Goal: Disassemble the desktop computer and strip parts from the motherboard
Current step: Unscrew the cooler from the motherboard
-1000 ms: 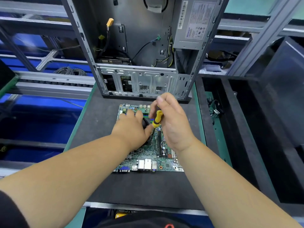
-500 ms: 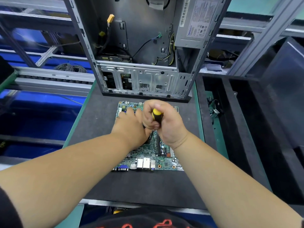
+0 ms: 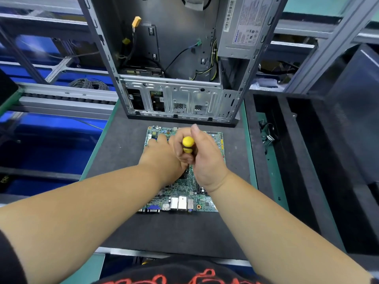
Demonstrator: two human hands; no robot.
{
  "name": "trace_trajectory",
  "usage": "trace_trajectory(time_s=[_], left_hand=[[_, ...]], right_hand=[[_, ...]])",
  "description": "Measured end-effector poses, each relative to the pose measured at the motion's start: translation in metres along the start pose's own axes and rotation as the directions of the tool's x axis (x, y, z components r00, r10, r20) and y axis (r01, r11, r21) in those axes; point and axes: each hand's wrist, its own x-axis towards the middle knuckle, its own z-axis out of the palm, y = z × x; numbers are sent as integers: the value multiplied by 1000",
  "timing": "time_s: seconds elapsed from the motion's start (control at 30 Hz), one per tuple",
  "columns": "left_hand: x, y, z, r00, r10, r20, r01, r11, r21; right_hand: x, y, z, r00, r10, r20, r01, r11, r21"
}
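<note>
On the dark mat [image 3: 127, 228], circuit board [image 3: 182, 187] lies flat at 6 o'clock of the case [image 3: 174, 95]. Right hand [image 3: 205, 158] grips screwdriver [image 3: 188, 144] upright; left hand [image 3: 164, 156] presses board, fingers extended. Best: keep shaft vertical, board pinned.

Right hand [image 3: 205, 158] grips a yellow-handled screwdriver [image 3: 188, 144] upright over the motherboard [image 3: 184, 187], left hand [image 3: 164, 156] resting on it.

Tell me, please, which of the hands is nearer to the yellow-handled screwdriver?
Right. The right hand grips the screwdriver by its handle; the left hand rests on the motherboard just beside it, to the left.
</note>
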Motion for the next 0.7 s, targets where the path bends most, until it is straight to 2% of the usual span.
trace_trajectory(time_s=[0.1, 0.27, 0.43, 0.57, 0.63, 0.7], left_hand=[[4, -2, 7, 1000, 29, 2, -29, 989, 148], [10, -7, 16, 1000, 4, 23, -7, 987, 161], [10, -7, 14, 999, 4, 40, -10, 989, 151], [9, -6, 13, 1000, -5, 15, 3, 994, 110], [7, -6, 13, 1000, -3, -3, 4, 997, 77], [7, -6, 14, 1000, 3, -11, -2, 997, 81]], right_hand=[[5, -5, -4, 999, 44, -27, -44, 999, -11], [-1, -10, -9, 986, 113, -125, -120, 992, -49], [-10, -1, -4, 976, 17, -219, -30, 998, -54], [-5, 5, -3, 958, -31, -285, 50, 997, 59], [4, 1, -12, 969, -4, -246, 39, 990, 139], [10, -3, -20, 991, 31, -133, -9, 987, 163]])
